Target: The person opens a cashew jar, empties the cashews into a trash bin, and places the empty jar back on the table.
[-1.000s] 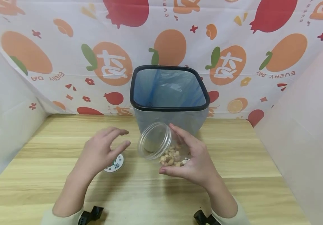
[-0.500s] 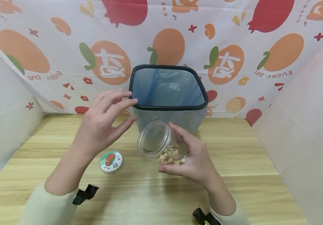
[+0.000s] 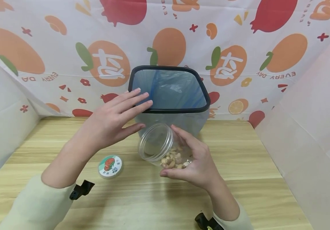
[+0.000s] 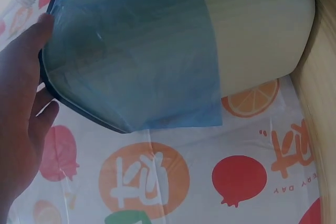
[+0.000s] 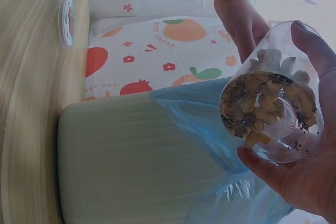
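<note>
- Bench: we see a light wood-grain bench point(image 3: 141, 201), with pale side panels point(image 3: 317, 134) to left and right.
- Backdrop: behind it we note a white cloth point(image 3: 236, 12) printed with oranges, red pomegranates and small flowers.
- Bin: at the far side of the bench, against the cloth, stands a pale bin with a black rim point(image 3: 173, 111), lined with a blue bag point(image 3: 179, 88) whose edge folds over the outside.
- Jar: in front of the bin, the right hand point(image 3: 196, 161) holds a clear, lidless jar point(image 3: 154, 145), thumb and fingers curved around it. It is tilted, mouth toward the left hand; nuts point(image 3: 172, 159) lie inside.
- Left hand point(image 3: 117, 115): its fingers are extended and slightly spread at the bin's near left corner; we cannot tell whether they touch the rim.
- Lid point(image 3: 111, 166): it lies flat on the bench, left of the jar, with an orange-red fruit on its green-and-white label; its characters are too small to read.
- Writing: on the cloth we read "EVERY DAY" point(image 3: 275, 75).
</note>
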Action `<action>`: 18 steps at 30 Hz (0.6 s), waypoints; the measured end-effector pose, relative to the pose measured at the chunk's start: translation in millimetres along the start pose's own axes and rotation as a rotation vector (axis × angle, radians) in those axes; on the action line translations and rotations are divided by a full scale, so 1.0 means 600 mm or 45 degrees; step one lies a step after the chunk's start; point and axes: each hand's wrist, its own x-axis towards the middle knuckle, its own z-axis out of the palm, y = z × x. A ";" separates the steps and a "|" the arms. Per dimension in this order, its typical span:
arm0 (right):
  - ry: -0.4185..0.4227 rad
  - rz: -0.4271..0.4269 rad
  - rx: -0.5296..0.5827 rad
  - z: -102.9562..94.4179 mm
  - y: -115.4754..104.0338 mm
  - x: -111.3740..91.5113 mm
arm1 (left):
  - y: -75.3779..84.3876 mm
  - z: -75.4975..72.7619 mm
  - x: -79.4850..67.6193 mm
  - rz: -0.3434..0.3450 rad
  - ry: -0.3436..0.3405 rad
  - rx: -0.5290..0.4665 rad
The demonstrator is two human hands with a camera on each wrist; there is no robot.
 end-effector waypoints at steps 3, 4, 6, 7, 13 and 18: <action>0.001 -0.006 0.000 0.000 0.000 0.000 | -0.001 0.002 0.002 0.001 -0.011 0.008; 0.003 -0.006 -0.002 0.000 0.000 0.000 | -0.001 0.003 0.002 0.002 -0.008 0.012; 0.009 -0.006 -0.010 0.000 0.000 0.000 | -0.001 0.005 0.004 0.003 0.006 0.020; 0.012 -0.006 -0.014 -0.001 0.000 0.000 | -0.001 0.006 0.004 0.001 0.016 0.022; 0.018 -0.007 -0.027 -0.002 0.002 0.000 | 0.000 0.009 0.006 -0.020 0.040 0.089; 0.013 -0.006 -0.020 -0.002 0.004 0.000 | -0.001 0.015 0.007 -0.043 0.054 0.119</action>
